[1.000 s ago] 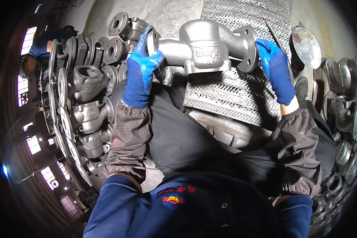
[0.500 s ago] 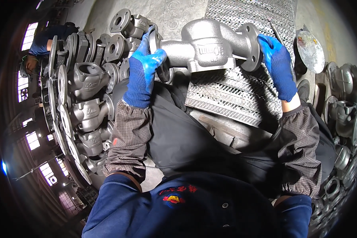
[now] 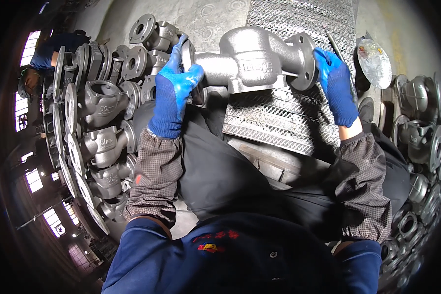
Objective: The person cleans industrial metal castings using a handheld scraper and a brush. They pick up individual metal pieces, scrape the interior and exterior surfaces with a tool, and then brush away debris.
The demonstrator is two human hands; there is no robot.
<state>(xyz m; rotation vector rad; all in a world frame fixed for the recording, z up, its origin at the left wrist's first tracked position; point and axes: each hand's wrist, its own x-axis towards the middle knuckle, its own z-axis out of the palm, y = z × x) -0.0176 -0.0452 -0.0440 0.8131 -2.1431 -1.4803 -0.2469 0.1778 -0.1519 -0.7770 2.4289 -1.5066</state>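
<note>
In front of me, a large grey cast-metal valve body [image 3: 255, 66] with a flange at each end is held crosswise over a grate-like metal surface [image 3: 264, 122]. My left hand [image 3: 174, 90], in a blue coated glove, is closed around the left flange [image 3: 187, 54], thumb on the near side. At the opposite end, my right hand [image 3: 337, 81], gloved alike, grips the outer face and rim of the right flange [image 3: 306, 61]. Its fingertips are partly hidden behind the flange. Raised markings on the rounded body face me.
Similar smaller valve bodies [image 3: 103, 100] are stacked at my left, with more castings [image 3: 419, 139] at the right. A thin rod [image 3: 334, 41] and a paint-stained round disc [image 3: 375, 63] lie beyond my right hand. Another person's arm [image 3: 46, 58] shows at far left.
The surroundings have shifted a little leftward in the view. The valve body sits slightly lower and looks slightly turned, with both hands still on its flanges.
</note>
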